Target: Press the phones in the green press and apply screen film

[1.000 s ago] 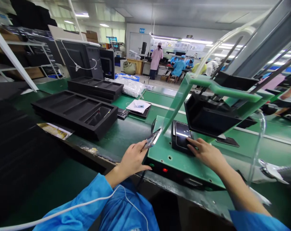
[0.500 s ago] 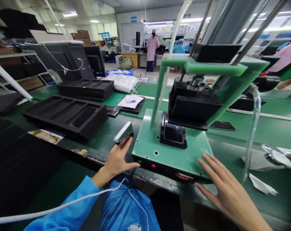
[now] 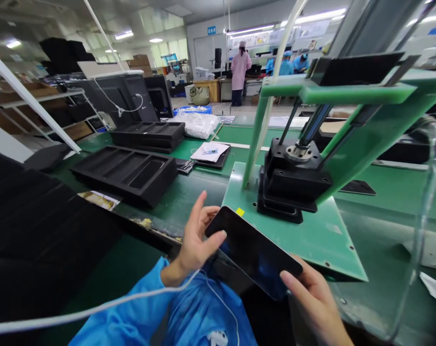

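Both hands hold a dark, flat smartphone [image 3: 252,250] with a light rim, tilted in front of the green press. My left hand [image 3: 199,238] grips its upper left end, thumb on the glass and index finger raised. At the lower right end, my right hand [image 3: 313,293] closes on the phone with its thumb on the front edge. A small yellow tab [image 3: 240,212] shows at the phone's upper edge. Behind it, the press's black head [image 3: 293,175] is down on the black fixture [image 3: 279,211], hiding most of the phone seated there.
The press base [image 3: 322,240] stands on the green bench. To the left, a black foam tray [image 3: 106,173] holds a phone in one slot, with stacked trays behind. White papers [image 3: 205,151] and a plastic bag [image 3: 198,125] lie beyond. A white cable [image 3: 95,310] crosses my left arm.
The press head has come down over the phone in the fixture. My right hand has left the base and taken the other end of the phone, which my left hand has brought across.
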A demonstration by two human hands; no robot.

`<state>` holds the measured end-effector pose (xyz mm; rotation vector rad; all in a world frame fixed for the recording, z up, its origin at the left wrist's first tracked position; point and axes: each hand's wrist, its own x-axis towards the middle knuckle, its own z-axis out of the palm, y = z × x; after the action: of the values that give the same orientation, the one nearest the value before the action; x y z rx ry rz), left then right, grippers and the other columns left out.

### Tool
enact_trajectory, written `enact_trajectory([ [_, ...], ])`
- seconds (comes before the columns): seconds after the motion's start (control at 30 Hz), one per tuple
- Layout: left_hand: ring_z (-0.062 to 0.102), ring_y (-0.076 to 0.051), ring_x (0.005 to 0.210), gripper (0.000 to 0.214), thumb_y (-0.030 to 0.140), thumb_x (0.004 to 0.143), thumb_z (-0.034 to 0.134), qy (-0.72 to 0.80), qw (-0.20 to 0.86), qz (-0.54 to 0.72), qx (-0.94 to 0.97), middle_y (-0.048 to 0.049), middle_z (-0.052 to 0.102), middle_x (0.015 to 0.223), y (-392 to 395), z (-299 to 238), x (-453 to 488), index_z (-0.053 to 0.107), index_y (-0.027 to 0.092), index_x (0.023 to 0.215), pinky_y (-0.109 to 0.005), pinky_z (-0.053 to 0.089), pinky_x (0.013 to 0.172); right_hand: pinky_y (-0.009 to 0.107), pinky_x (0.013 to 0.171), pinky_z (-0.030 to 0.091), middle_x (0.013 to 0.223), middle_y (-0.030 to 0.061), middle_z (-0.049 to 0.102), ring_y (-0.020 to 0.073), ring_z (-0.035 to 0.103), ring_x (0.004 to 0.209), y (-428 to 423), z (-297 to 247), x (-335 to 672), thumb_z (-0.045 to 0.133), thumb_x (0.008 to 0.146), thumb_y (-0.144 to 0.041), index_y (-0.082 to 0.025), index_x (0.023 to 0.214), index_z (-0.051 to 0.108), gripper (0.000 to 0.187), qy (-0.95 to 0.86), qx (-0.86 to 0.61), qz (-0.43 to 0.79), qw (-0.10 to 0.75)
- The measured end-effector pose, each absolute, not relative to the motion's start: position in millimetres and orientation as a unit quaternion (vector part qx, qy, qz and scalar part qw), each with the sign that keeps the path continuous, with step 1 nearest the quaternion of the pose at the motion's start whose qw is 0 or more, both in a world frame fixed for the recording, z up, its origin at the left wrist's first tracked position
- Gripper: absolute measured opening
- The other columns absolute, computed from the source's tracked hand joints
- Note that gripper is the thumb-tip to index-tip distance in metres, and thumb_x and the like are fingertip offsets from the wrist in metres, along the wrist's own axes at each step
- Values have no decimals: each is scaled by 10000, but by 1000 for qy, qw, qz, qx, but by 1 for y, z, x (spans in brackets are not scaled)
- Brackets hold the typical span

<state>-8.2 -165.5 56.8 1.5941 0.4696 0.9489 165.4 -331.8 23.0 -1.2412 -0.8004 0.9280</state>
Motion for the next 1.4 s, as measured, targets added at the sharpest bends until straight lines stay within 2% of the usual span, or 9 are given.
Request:
enact_trajectory([
  [0.1,671,-193,914,524,324,807,722,179,605,230,741,-90,724,1057,-132,86,-16,642,158,1297,-292,529,844,295,732,599,991,90,744,257,713,846,-349,34,181,711,869,-416,-220,1089,743,296,-404,-603,361,586],
  [0.17,669,-192,906,328,279,789,730,147,612,159,761,-83,739,1010,-121,97,-18,751,150,1089,-276,520,812,277,715,596,960,82,747,262,717,851,-354,41,185,727,854,-420,-231,1070,751,288,-410,-631,336,567],
  [0.5,639,-147,747,178,169,827,659,92,624,232,741,-45,678,831,-132,98,-32,817,249,847,-276,505,696,267,605,536,820,57,710,222,659,726,-351,66,167,685,893,-416,-218,1044,761,260,-412,-625,347,565],
  [0.8,690,-190,876,238,115,841,631,90,590,223,771,-61,711,1032,-137,101,-42,815,266,837,-335,567,775,258,629,516,759,29,650,192,608,698,-353,75,161,685,894,-435,-237,891,758,210,-413,-598,368,580],
  [0.97,466,-306,1384,272,76,867,601,42,307,351,884,-52,534,1474,-145,96,-40,793,265,909,-525,469,1072,275,712,550,938,53,718,225,669,822,-360,68,163,689,899,-392,-239,1083,761,250,-391,-584,374,605],
  [1.07,539,-280,1325,221,95,863,648,-45,39,423,904,-84,683,1283,-153,92,-39,762,241,984,-527,466,1081,288,747,567,1014,59,730,255,685,909,-361,62,166,719,871,-389,-251,1098,754,268,-343,-597,373,623],
  [1.13,687,-219,1111,207,103,871,648,-103,-45,436,893,-64,773,1007,-159,93,-39,740,210,1023,-431,525,1028,282,751,572,996,57,737,258,692,907,-358,61,169,755,837,-389,-264,1064,762,259,-297,-611,370,633],
  [1.23,733,-156,944,252,81,922,535,-152,82,395,902,-43,781,901,-163,104,-38,700,168,1091,-287,574,930,250,683,567,894,64,740,251,701,840,-349,62,171,816,762,-399,-262,945,782,230,-266,-610,382,641],
  [1.4,658,-169,1132,340,73,930,519,-105,397,215,886,-92,720,1199,-144,127,-26,662,157,1227,-289,525,1003,253,581,562,813,91,728,272,702,768,-336,65,172,899,614,-399,-232,858,784,317,-204,-600,444,634],
])
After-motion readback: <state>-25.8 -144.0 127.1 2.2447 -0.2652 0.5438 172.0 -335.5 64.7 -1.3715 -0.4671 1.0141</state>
